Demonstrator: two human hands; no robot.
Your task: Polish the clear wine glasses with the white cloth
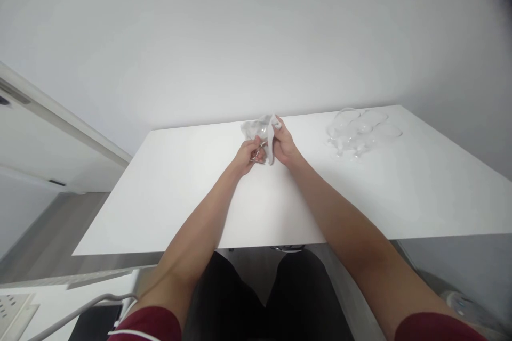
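My left hand (246, 154) is closed around the stem of a clear stemmed glass (262, 132), which it holds above the middle of the white table. Its foot shows near my left palm. A whitish cloth (271, 146) is gripped in my right hand (283, 144) and drapes against the glass, partly behind its bowl and down its right side. Part of my right fingers is hidden behind the cloth. To the right, several more clear stemmed glasses (350, 136) are grouped on the table, their outlines faint against the white surface.
The white table (180, 197) stands against a pale wall (256, 37). At the lower left are a white unit and a grey cable (88, 306). A clear plastic-looking item (464, 306) sits low at the right. My legs (264, 298) are beneath the table's front edge.
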